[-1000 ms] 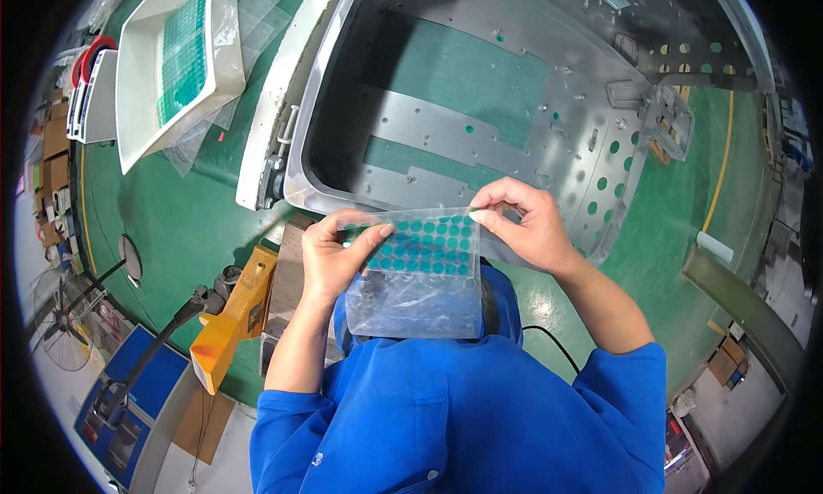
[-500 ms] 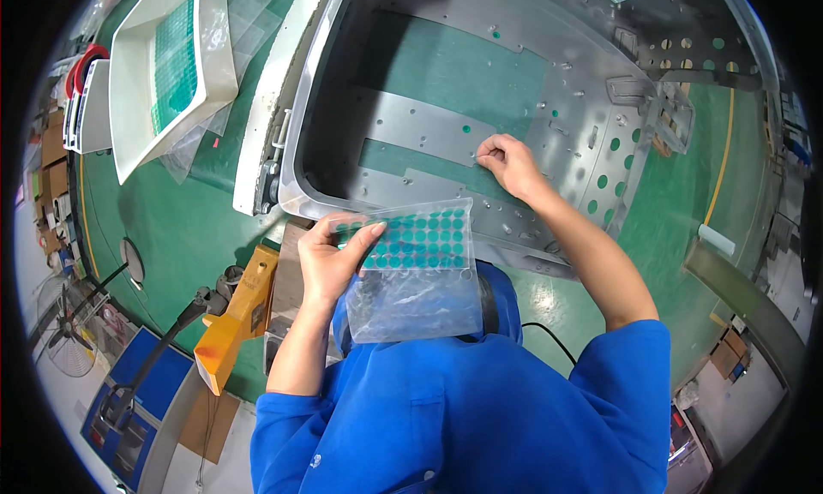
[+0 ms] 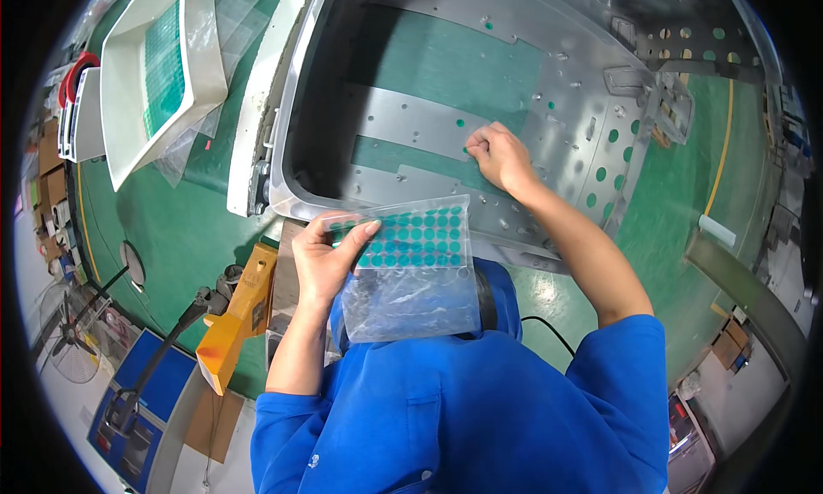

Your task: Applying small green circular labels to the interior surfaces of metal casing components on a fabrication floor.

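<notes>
A green floor (image 3: 171, 228) spreads beneath us as we stand at a large grey metal shell (image 3: 570, 61) with studs and round holes. Our blue shirt (image 3: 369, 425) fills the foreground. Off to our left, a white bin (image 3: 201, 74) holds green sheeting (image 3: 163, 74); nearer us stands a yellow metal piece (image 3: 244, 314). Over our lap, a clear plastic bag (image 3: 411, 301) shows below a clear sheet of green dots (image 3: 420, 241); we cannot tell whether the two are joined. The sheet is just outside the shell's near edge, where our left hand (image 3: 321, 258) pinches its left end, thumb on top and the other fingers behind. Our right hand (image 3: 501, 160) reaches into the shell, its fingers bent and gathered, the tips at or just above a metal strip (image 3: 411, 117) between two openings. A tiny green speck (image 3: 465, 149) shows beside those fingertips; we cannot tell whether they meet or pinch it.
</notes>
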`<state>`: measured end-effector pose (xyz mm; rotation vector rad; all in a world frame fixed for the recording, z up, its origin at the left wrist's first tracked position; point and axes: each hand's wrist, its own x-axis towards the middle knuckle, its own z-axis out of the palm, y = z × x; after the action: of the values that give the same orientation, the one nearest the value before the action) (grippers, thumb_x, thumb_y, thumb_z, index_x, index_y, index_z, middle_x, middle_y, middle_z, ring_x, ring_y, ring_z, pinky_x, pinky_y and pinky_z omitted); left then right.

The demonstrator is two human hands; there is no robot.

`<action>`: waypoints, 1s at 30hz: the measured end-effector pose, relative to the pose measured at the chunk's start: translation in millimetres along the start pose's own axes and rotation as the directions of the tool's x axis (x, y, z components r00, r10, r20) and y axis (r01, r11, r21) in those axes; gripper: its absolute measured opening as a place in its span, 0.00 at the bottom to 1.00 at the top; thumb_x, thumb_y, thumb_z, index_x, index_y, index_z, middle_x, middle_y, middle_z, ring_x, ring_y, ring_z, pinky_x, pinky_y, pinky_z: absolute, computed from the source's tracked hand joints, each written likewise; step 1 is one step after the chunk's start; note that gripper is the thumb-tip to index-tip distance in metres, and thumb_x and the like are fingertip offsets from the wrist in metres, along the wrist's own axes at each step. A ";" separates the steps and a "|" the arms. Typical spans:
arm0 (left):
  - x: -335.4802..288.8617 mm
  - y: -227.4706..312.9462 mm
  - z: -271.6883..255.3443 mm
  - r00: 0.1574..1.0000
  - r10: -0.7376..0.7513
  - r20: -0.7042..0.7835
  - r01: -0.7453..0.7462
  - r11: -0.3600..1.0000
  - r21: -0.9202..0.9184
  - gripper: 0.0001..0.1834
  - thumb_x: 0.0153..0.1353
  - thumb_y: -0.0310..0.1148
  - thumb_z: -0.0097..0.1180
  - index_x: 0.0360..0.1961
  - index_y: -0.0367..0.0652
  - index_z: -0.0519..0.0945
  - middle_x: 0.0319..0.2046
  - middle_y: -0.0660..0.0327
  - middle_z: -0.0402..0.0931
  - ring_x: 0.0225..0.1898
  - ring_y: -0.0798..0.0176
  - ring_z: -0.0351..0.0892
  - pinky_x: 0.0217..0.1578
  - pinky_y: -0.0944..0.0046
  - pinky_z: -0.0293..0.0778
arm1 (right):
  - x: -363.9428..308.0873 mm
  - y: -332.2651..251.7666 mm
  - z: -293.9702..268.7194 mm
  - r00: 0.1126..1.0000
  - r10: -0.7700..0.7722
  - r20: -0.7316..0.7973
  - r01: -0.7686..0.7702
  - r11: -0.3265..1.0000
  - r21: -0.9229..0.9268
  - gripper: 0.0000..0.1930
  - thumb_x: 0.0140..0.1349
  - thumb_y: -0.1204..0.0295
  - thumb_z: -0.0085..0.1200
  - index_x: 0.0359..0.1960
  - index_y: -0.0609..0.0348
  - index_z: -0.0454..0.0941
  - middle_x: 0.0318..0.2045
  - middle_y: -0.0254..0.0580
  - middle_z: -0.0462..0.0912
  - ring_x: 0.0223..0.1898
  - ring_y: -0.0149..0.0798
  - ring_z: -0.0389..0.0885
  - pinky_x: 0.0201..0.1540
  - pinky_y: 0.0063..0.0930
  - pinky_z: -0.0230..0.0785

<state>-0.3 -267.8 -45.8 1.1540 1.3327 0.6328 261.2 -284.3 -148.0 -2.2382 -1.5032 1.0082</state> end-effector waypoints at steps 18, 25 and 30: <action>-1.3 5.0 7.0 0.998 -0.069 0.007 0.069 0.997 -0.025 0.09 0.45 0.26 0.64 0.27 0.35 0.77 0.21 0.64 0.75 0.20 0.77 0.71 0.17 0.79 0.65 | -5.7 1.2 5.9 0.989 -0.084 -0.123 0.088 0.996 0.026 0.01 0.47 0.73 0.53 0.23 0.53 0.76 0.28 0.38 0.74 0.31 0.43 0.75 0.32 0.36 0.67; -3.3 3.5 9.6 0.998 -0.052 0.016 0.053 0.998 -0.044 0.09 0.45 0.26 0.64 0.27 0.35 0.77 0.22 0.64 0.75 0.21 0.77 0.71 0.17 0.78 0.66 | -5.2 -0.7 1.8 0.985 -0.064 -0.158 0.089 0.984 0.153 0.06 0.44 0.73 0.57 0.26 0.51 0.75 0.25 0.35 0.73 0.27 0.38 0.74 0.29 0.32 0.66; -7.5 0.0 8.5 1.000 0.002 -0.018 -0.003 1.000 -0.007 0.09 0.45 0.26 0.64 0.27 0.35 0.77 0.22 0.64 0.75 0.20 0.77 0.71 0.17 0.78 0.66 | 7.2 2.5 -5.0 0.995 -0.047 -0.083 0.057 0.990 0.128 0.11 0.40 0.72 0.61 0.29 0.51 0.75 0.24 0.34 0.73 0.26 0.37 0.73 0.28 0.31 0.65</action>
<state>6.4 -276.8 -44.0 1.1468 1.3433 0.6505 267.9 -278.2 -148.6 -2.1126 -1.4123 0.9602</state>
